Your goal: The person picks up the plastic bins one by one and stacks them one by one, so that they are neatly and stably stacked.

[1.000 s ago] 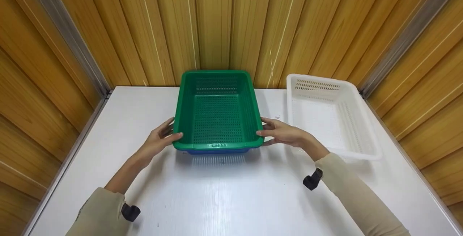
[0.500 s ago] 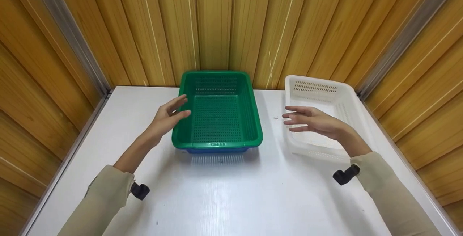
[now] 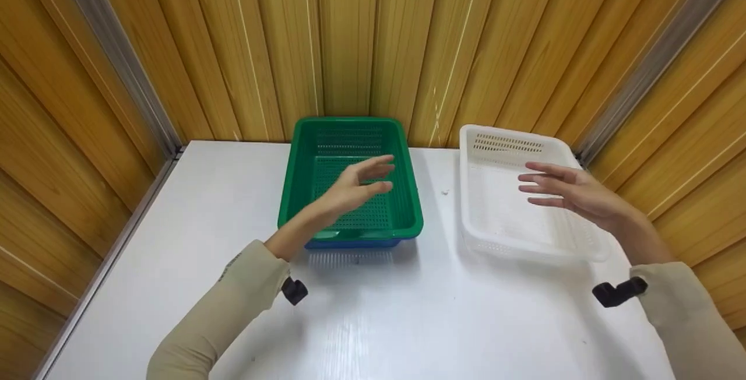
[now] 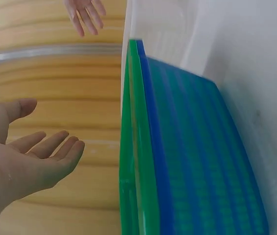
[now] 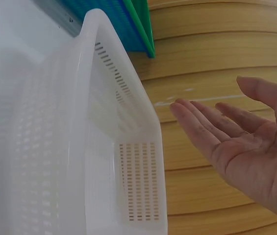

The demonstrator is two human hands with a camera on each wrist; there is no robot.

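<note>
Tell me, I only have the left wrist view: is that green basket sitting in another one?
Observer: Yes, the green basket is nested in a blue basket, on a white table.
Operator: Is my left hand touching it?
Observer: No, the left hand hovers above it, fingers straight.
Operator: And the right hand?
Observer: The right hand is open over a white basket beside the green one, holding nothing.
</note>
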